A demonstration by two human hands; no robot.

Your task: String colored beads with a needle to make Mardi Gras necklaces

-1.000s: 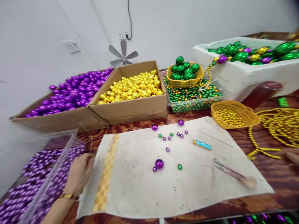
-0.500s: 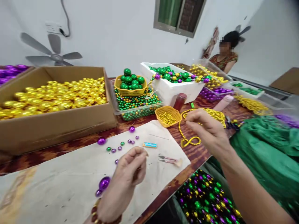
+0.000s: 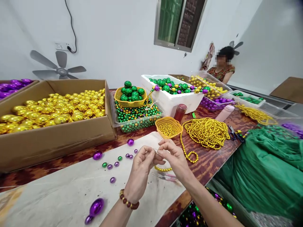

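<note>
Showing just below the left hand (image 3: 142, 160) and right hand (image 3: 173, 156), over white cloth (image 3: 59, 189), the gold bead strand (image 3: 164, 169) is judged light, limp and slick, best held by its end, while a thin thread or needle (image 3: 155, 149), which cannot be told, is pinched between both hands' fingertips.

Left hand (image 3: 142, 171) and right hand (image 3: 174, 160), held apart half a second earlier, have been brought close together above the cloth (image 3: 68, 189); a gold strand (image 3: 163, 169) is now seen just below.
</note>
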